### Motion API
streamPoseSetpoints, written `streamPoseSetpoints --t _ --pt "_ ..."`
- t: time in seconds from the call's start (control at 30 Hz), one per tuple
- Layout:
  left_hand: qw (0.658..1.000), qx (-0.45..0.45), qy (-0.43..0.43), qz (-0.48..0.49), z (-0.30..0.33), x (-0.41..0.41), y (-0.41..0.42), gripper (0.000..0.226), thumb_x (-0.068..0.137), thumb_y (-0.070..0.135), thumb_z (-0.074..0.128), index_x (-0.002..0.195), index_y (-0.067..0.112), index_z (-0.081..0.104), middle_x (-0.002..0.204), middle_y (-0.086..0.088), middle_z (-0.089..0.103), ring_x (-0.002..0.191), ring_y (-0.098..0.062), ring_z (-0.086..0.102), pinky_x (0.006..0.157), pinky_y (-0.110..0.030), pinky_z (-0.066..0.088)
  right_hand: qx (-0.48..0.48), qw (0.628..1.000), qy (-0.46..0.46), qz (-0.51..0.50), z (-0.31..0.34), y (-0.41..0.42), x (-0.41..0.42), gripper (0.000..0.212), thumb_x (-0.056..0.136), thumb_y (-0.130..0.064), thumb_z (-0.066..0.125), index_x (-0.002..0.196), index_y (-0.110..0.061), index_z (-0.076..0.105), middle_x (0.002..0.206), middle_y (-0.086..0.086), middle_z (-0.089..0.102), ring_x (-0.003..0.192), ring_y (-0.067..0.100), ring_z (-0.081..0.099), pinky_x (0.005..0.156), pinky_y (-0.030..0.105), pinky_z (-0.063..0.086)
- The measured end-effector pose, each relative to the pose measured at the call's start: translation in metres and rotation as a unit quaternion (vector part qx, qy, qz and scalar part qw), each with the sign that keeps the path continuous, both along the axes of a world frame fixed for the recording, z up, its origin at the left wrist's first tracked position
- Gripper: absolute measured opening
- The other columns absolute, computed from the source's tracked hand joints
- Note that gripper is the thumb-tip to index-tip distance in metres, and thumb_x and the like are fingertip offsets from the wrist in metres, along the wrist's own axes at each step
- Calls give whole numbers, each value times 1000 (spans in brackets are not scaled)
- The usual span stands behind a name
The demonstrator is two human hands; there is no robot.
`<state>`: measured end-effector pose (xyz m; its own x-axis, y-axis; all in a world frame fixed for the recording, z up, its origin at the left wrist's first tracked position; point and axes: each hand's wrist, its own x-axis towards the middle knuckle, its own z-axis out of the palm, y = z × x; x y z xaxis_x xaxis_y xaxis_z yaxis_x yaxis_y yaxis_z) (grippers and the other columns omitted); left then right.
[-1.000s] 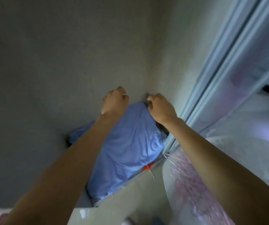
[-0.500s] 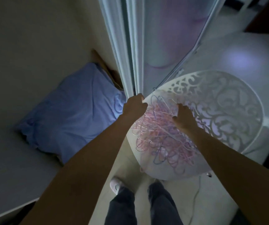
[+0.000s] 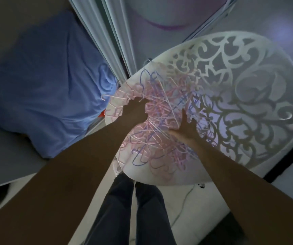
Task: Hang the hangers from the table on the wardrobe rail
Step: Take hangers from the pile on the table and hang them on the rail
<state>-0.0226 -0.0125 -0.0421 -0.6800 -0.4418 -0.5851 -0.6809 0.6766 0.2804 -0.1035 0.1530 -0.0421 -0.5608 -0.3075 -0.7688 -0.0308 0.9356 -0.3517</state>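
Both arms reach fwd & down over the hangers (image 3: 160, 121), a tangled pink, white & blue heap on the near-left part of the round worktop (image 3: 283, 103). Left hand (image 3: 135, 112) lies knuckles-up on the heap's left side, fingers curled down into the wires; looks like it grips some, but which ones can't be told in the dim light. Right hand (image 3: 186, 128) sits on the heap's right side, thumb stuck up, other fingers spread fairly straight, pressing on the wires, not closed round any.

Worktop is white w/ a cut-out scroll pattern over most of its far & right part; solid where the hangers lie. Room is dark, w/ a pale light spot top right.

Left of the worktop: a blue cloth (image 3: 45, 89) bunched on a grey surface, a bit of orange at its edge by the worktop. Sliding door rails (image 3: 107, 41) run up from the worktop's far-left rim. Below, the person's dark-trousered legs (image 3: 133, 209) stand on a pale floor, a thin cable (image 3: 182, 204) trailing beside them.
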Motion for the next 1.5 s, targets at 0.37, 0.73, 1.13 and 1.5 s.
streamPoseSetpoints --t 0.37,0.73,1.13,1.5 --pt "983 -157 21 -94 -37 6 -14 30 93 5 44 122 13 49 125 -15 43 116 -33 44 91 -45 38 -29 983 171 52 -35 -38 35 111 63 -80 42 152 -22 8 151 29 -21 143 41 -17 109 68 8" --pt "986 -31 163 -8 -44 23 -31 13 91 16 57 96 15 69 105 -11 57 103 -28 57 88 -41 46 -20 956 246 156 -31 -54 34 73 82 -64 47 144 -30 29 159 10 -2 147 26 -13 110 66 5" --pt "981 25 70 182 -55 38 -41 57 78 13 74 124 0 42 119 -22 52 108 -35 54 86 -43 44 31 918 296 261 -27 -52 17 44 79 -44 61 119 -27 54 134 3 45 132 24 31 105 62 17" --pt "868 241 206 382 -65 58 -35 25 85 -9 56 108 -5 64 72 -2 64 48 -3 62 59 -20 48 31 911 315 263 -32 -55 36 40 87 -6 48 126 -14 48 136 11 36 129 30 33 108 57 25"
